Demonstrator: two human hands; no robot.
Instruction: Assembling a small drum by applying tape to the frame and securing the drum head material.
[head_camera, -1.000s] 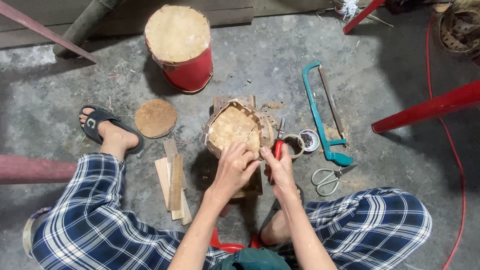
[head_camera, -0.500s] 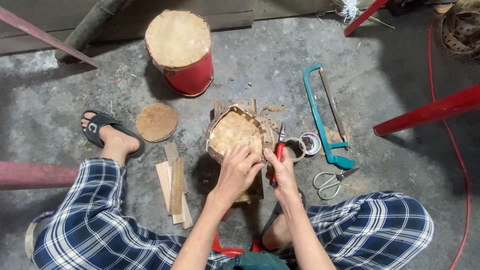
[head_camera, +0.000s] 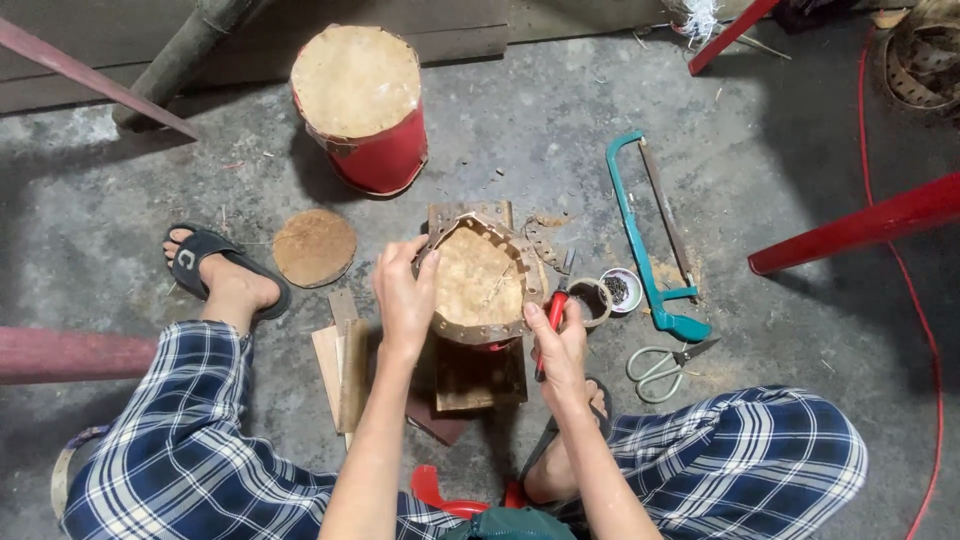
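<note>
At centre frame a small drum with a tan hide skin and a studded brown leather band (head_camera: 478, 285) sits on wooden blocks (head_camera: 480, 375) on the concrete floor (head_camera: 520, 130). The band already circles the rim, so fastening looks well advanced, though the near edge seems unfinished. The left hand (head_camera: 405, 298) cups its side, fingers curled; the right hand (head_camera: 562, 345) grips red-handled pliers (head_camera: 550, 315). A teal hacksaw (head_camera: 650, 250) lies right.
</note>
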